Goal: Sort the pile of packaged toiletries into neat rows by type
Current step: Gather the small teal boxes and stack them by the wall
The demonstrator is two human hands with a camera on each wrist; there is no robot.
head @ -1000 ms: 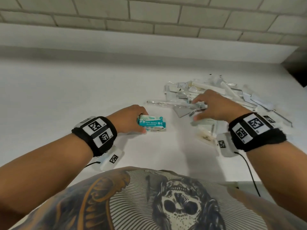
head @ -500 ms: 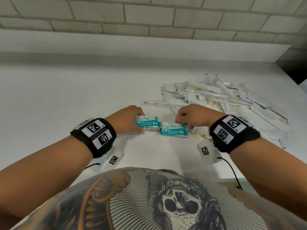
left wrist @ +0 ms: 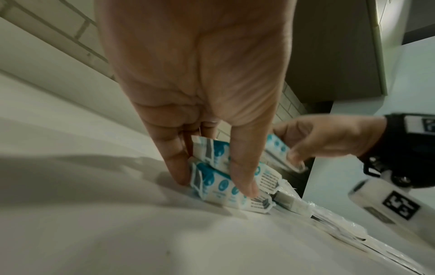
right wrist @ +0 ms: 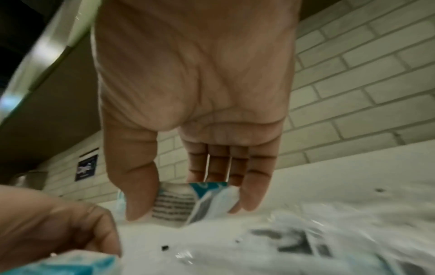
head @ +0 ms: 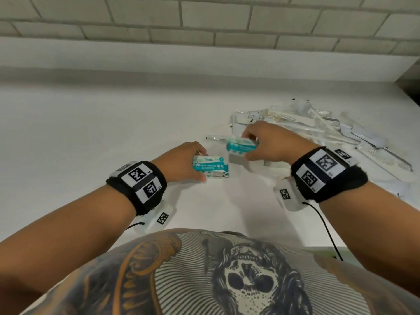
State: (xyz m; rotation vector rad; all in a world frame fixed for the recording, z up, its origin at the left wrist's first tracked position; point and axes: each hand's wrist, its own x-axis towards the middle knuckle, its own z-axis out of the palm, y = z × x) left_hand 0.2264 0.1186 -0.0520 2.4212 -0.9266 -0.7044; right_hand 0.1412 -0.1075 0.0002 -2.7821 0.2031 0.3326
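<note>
Two teal-and-white mini wipes packs (head: 210,168) lie stacked on the white counter (head: 113,133). My left hand (head: 201,164) grips the stack at its left end, thumb on the near side. In the left wrist view the upper pack (left wrist: 212,150) sits on the lower pack (left wrist: 216,184) between my thumb and fingers (left wrist: 181,167). My right hand (head: 246,146) pinches a third wipes pack (head: 238,147) just off the counter, behind and to the right of the stack. The right wrist view shows that pack (right wrist: 186,201) between thumb and fingers.
A loose pile of clear-wrapped toiletries (head: 318,128), with combs and long thin packets, spreads over the counter's right side, up to my right wrist. A brick wall (head: 204,19) stands behind the counter. A dark cabinet corner (head: 411,87) sits at the far right.
My right hand left the pile with a wipes pack, brought it beside the left hand's packs, and has now lifted it up and back. The left hand kept its hold.
</note>
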